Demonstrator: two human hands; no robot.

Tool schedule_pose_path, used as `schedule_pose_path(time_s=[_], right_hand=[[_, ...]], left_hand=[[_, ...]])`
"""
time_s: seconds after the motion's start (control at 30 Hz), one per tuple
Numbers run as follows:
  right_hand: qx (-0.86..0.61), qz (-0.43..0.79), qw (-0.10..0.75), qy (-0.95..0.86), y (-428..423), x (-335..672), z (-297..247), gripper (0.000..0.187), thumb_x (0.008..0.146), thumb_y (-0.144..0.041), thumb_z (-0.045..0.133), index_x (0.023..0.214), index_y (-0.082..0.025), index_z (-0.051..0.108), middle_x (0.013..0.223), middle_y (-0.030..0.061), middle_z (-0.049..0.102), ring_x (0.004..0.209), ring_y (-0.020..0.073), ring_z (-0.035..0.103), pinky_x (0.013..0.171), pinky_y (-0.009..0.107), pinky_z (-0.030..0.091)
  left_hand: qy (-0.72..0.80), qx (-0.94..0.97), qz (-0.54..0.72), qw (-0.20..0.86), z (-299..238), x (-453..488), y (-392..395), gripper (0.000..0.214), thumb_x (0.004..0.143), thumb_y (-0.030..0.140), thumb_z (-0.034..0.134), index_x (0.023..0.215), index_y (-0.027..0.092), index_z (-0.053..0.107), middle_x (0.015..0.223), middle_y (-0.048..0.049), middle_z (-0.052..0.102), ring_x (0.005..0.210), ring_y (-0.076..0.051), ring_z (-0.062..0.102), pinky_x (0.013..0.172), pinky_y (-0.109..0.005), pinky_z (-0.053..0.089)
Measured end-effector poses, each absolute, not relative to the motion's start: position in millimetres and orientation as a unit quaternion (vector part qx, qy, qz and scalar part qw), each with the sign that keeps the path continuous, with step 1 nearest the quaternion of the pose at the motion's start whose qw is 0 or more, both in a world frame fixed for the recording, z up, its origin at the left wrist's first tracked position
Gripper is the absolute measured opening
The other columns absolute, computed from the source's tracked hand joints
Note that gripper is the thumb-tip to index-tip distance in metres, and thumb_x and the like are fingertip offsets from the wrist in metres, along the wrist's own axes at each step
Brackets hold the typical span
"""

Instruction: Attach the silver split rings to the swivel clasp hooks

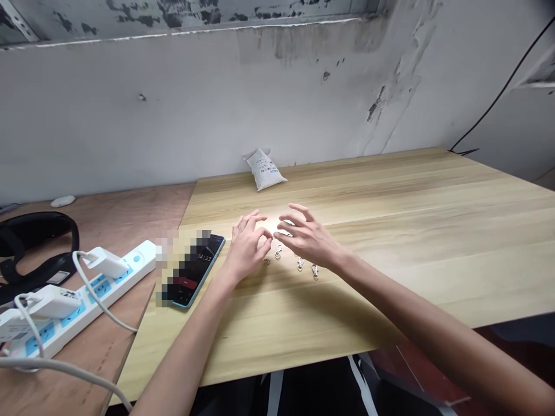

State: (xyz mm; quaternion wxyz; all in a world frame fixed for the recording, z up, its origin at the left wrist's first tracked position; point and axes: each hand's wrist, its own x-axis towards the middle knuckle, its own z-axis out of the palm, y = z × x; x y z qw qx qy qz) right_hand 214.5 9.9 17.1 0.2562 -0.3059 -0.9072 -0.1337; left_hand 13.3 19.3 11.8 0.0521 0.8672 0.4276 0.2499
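My left hand point(249, 245) is over the table, its thumb and forefinger closed in a pinch with the other fingers raised. Whatever lies in that pinch is too small to make out. My right hand point(310, 236) comes in from the right, its forefinger tip right beside the left fingertips. Its thumb is hidden, and its other fingers are fanned out. Below and between the hands lie several small metal swivel clasps, among them one clasp point(278, 251) in the middle, another clasp point(300, 264) and a third clasp point(315, 271) under the right wrist. A small metal ring point(266, 262) rests near my left thumb.
A phone point(203, 266), partly blurred out, lies left of my left forearm. A white plastic packet point(265, 170) stands near the wall. Farther left are a power strip point(97, 300) with plugged-in chargers and cables, and a black strapped headset point(37, 251) on a browner table.
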Motion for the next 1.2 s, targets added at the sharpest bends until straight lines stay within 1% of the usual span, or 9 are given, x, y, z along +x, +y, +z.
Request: schedule_pose_path(time_s=[0.1, 0.2, 0.33, 0.5, 0.63, 0.73, 0.93, 1.1, 1.2], right_hand=[[-0.242, -0.103, 0.269, -0.926, 6.2, 207.0, 18.0, 0.031, 0.092, -0.006, 0.051, 0.099, -0.029, 0.071, 0.095, 0.0024, 0.072, 0.110, 0.0204, 0.057, 0.114, 0.051, 0.033], [-0.206, -0.128, 0.249, -0.938, -4.4, 210.8, 14.4, 0.029, 0.092, -0.007, 0.050, 0.096, -0.026, 0.072, 0.100, 0.0043, 0.071, 0.113, 0.0203, 0.056, 0.114, 0.048, 0.034], [-0.332, -0.128, 0.255, -0.899, -19.9, 241.2, -0.6, 0.022, 0.092, -0.013, 0.056, 0.098, -0.026, 0.072, 0.112, 0.0081, 0.068, 0.113, 0.0249, 0.056, 0.105, 0.052, 0.037], [-0.439, -0.058, 0.296, -0.846, -35.4, 269.4, -22.5, 0.016, 0.091, -0.024, 0.060, 0.098, -0.028, 0.073, 0.112, 0.0078, 0.067, 0.103, 0.0248, 0.058, 0.093, 0.046, 0.043], [-0.459, -0.022, 0.311, -0.832, -40.5, 270.9, -25.0, 0.017, 0.092, -0.030, 0.059, 0.103, -0.026, 0.072, 0.116, 0.0093, 0.065, 0.107, 0.0262, 0.057, 0.091, 0.045, 0.043], [-0.467, -0.004, 0.333, -0.820, -40.2, 271.4, -24.2, 0.016, 0.094, -0.029, 0.055, 0.099, -0.025, 0.070, 0.113, 0.0093, 0.065, 0.105, 0.0253, 0.058, 0.090, 0.044, 0.042], [-0.463, 0.018, 0.332, -0.821, -38.4, 273.0, -27.2, 0.015, 0.095, -0.027, 0.054, 0.095, -0.024, 0.068, 0.109, 0.0085, 0.064, 0.102, 0.0240, 0.058, 0.089, 0.044, 0.041], [-0.457, 0.019, 0.346, -0.819, -31.7, 267.5, -24.6, 0.017, 0.095, -0.027, 0.053, 0.094, -0.025, 0.070, 0.107, 0.0080, 0.065, 0.101, 0.0240, 0.058, 0.087, 0.042, 0.041], [-0.454, 0.026, 0.346, -0.821, -23.7, 259.8, -18.4, 0.017, 0.095, -0.028, 0.055, 0.091, -0.024, 0.071, 0.104, 0.0077, 0.066, 0.101, 0.0237, 0.058, 0.088, 0.041, 0.040]], left_hand=[[0.427, 0.873, 0.229, 0.052, 10.1, 10.9, 20.5, 0.012, 0.091, 0.021, 0.053, 0.089, 0.021, 0.065, 0.135, -0.0098, 0.054, 0.141, -0.030, 0.035, 0.114, -0.058, 0.029], [0.419, 0.885, 0.201, 0.036, 8.7, 5.5, 23.5, 0.011, 0.089, 0.019, 0.055, 0.088, 0.021, 0.067, 0.136, -0.0098, 0.054, 0.142, -0.030, 0.034, 0.115, -0.059, 0.026], [0.398, 0.901, 0.174, 0.016, 13.1, -3.5, 28.0, 0.013, 0.084, 0.016, 0.061, 0.074, 0.020, 0.067, 0.131, -0.0091, 0.059, 0.139, -0.031, 0.039, 0.117, -0.061, 0.023], [0.380, 0.912, 0.155, 0.010, 18.8, -8.7, 30.0, 0.013, 0.084, 0.016, 0.061, 0.074, 0.021, 0.069, 0.130, -0.0084, 0.060, 0.138, -0.030, 0.041, 0.117, -0.061, 0.021], [0.361, 0.919, 0.157, 0.015, 13.7, 0.2, 25.2, 0.015, 0.089, 0.028, 0.059, 0.081, 0.022, 0.070, 0.129, -0.0071, 0.060, 0.135, -0.028, 0.044, 0.116, -0.056, 0.027], [0.335, 0.929, 0.155, 0.010, 6.8, 12.3, 19.8, 0.016, 0.086, 0.036, 0.064, 0.077, 0.023, 0.068, 0.130, -0.0061, 0.060, 0.134, -0.027, 0.044, 0.116, -0.054, 0.027], [0.343, 0.926, 0.157, -0.017, 1.1, 25.2, 15.3, 0.015, 0.087, 0.016, 0.057, 0.075, 0.020, 0.066, 0.124, -0.0078, 0.063, 0.130, -0.028, 0.048, 0.114, -0.053, 0.031], [0.360, 0.920, 0.157, -0.004, 3.1, 24.5, 15.4, 0.016, 0.088, 0.026, 0.061, 0.073, 0.020, 0.064, 0.124, -0.0080, 0.063, 0.130, -0.027, 0.047, 0.113, -0.051, 0.032], [0.375, 0.913, 0.161, 0.003, 2.3, 22.2, 17.8, 0.011, 0.085, 0.030, 0.067, 0.080, 0.020, 0.063, 0.124, -0.0091, 0.062, 0.129, -0.028, 0.047, 0.111, -0.050, 0.034]])
